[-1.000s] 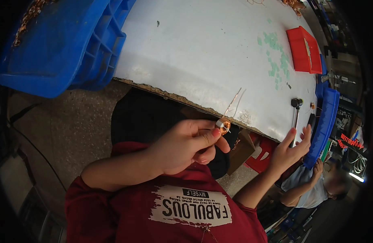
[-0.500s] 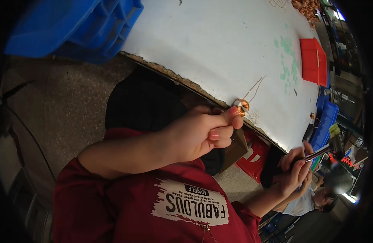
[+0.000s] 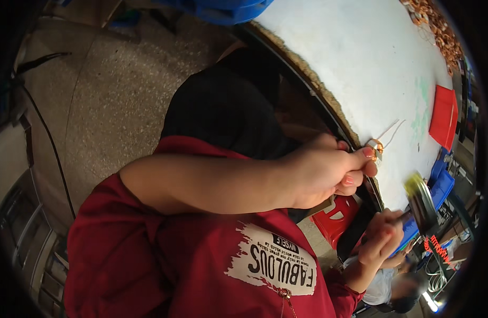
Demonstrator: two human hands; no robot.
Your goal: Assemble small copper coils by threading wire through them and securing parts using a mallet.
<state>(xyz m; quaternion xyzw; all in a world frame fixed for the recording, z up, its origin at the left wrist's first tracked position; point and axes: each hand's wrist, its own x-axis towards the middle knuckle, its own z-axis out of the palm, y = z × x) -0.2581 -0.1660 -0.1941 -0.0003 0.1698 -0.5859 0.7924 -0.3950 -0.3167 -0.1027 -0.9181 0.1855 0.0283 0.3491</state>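
My left hand is closed, thumb and fingers pinching a small ring coil wound with copper wire. Two thin wire leads stick up from the coil above the white tabletop, just at its worn edge. My right hand is wrapped round the handle of a hammer-like tool. The dark head of this hammer has a yellow end and is blurred by motion. It is off to the right of the coil, apart from it. My right fingers partly hide the handle.
A heap of copper-coloured coils lies at the far right of the table, with a red bin nearer. Blue plastic crates stand at the far left. A red stool is below the table edge. Another person sits at lower right.
The view has shifted, so table and blue crate sit differently. My left hand still holds the coil at the table edge. The hammer head has swung and now appears larger, its yellow end higher.
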